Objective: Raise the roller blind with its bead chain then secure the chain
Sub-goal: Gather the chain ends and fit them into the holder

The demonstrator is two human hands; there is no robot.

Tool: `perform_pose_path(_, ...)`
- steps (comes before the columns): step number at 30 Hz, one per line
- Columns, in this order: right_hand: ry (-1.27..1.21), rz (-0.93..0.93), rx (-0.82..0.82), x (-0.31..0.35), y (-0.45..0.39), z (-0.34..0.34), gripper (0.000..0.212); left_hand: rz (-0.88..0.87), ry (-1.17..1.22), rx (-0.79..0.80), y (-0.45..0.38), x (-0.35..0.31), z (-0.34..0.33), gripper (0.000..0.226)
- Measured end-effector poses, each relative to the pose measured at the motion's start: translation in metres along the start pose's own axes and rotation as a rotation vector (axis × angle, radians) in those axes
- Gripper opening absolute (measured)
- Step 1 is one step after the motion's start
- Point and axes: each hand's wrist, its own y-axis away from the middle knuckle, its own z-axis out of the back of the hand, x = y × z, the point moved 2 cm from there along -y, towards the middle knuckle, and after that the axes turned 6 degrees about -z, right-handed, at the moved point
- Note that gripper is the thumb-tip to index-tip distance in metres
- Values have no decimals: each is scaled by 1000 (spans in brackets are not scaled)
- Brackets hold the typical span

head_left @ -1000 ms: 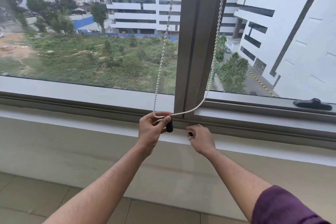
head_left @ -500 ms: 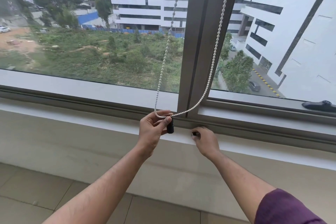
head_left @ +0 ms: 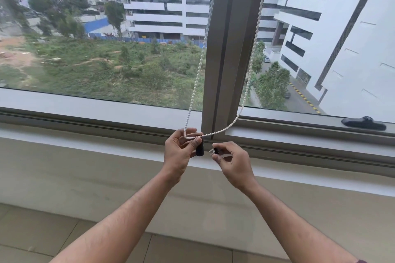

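Observation:
A white bead chain hangs in a loop from above, down both sides of the grey window mullion. The roller blind itself is out of view above. My left hand grips the bottom of the loop together with a black cylindrical chain holder that hangs under my thumb. My right hand is just to the right of it, fingertips pinching a small black piece with a pale pin, a short gap away from the holder.
The grey window frame rail and white sill run across behind my hands. A black window handle lies on the frame at the right. Beige wall and tiled floor are below.
My right hand has come off the sill rail, lifting the small black piece toward the holder. My left hand keeps the chain loop in about the same place.

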Motion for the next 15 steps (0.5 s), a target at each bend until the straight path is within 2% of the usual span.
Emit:
perform_pose_path(8,-101,237,-87,49,8,18,25,-17,4,18,3,-1,-7,32)
perform_pose_path(11,-85,320,-135,66,3,18,28,-29,21,24,4,-3,-8,33)
perform_pose_path(15,25,411,-109,85,-5,14,33,-49,51,23,6,-7,-9,35)
